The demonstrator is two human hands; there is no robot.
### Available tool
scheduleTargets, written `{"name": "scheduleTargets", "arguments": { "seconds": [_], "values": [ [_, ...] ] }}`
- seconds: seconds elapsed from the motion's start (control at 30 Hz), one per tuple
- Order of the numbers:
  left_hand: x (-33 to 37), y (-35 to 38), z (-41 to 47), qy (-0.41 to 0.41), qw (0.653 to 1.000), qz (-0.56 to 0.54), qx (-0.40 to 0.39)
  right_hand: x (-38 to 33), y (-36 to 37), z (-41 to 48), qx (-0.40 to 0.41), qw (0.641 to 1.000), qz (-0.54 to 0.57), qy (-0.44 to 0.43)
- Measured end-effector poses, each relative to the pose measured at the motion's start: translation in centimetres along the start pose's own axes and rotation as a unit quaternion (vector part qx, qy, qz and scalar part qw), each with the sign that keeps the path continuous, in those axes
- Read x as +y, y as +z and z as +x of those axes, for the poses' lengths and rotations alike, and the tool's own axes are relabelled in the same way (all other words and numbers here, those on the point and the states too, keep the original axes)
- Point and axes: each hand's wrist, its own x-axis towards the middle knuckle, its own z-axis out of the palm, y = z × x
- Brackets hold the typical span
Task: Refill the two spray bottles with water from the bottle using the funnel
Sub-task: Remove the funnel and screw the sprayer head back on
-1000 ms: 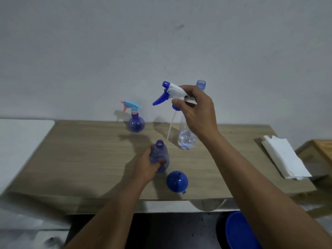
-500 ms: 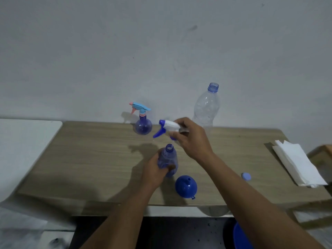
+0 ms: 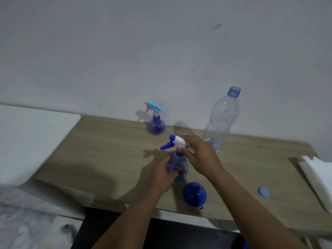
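Fingers of my left hand point(image 3: 161, 177) are wrapping the blue spray bottle point(image 3: 177, 166) standing on the wooden table point(image 3: 107, 150), while my right hand point(image 3: 199, 155) is pinching the white-and-blue trigger head point(image 3: 173, 142) at its neck. Funnel point(image 3: 194, 194) is lying just beside it; the uncapped water bottle point(image 3: 221, 119) and second sprayer point(image 3: 156, 123) are standing behind.

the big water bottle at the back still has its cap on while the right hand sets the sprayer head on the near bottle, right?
Not quite. The head view shows the water bottle uncapped, its cap lying on the table. The right hand does hold the sprayer head at the near bottle.
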Motion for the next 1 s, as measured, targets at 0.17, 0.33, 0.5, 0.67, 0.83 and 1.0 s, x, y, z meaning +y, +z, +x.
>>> {"name": "scheduleTargets", "arguments": {
  "seconds": [0.17,0.33,0.5,0.67,0.83,1.0],
  "values": [
    [0.3,0.0,-0.3,0.013,0.999,0.032,0.006,0.0,-0.6,0.0,0.001,1.0,0.005,-0.022],
    [0.3,0.1,-0.2,0.005,0.999,0.029,0.013,-0.1,-0.9,0.6,-0.022,0.999,-0.025,-0.042],
    [0.4,0.1,-0.4,0.002,1.0,0.01,0.002,0.8,-0.4,0.2,0.008,0.998,0.037,-0.044],
    [0.3,0.0,-0.1,0.005,1.0,0.012,0.003,1.1,-0.8,1.3,-0.008,0.998,0.045,-0.037],
    [-0.1,0.2,-0.1,0.002,0.999,0.033,0.011,1.2,-0.5,0.7,-0.025,0.998,0.042,-0.037],
    [0.4,0.2,-0.4,0.004,1.0,0.018,0.01,1.3,0.2,1.0,-0.016,0.999,0.029,-0.022]
  ]
}}
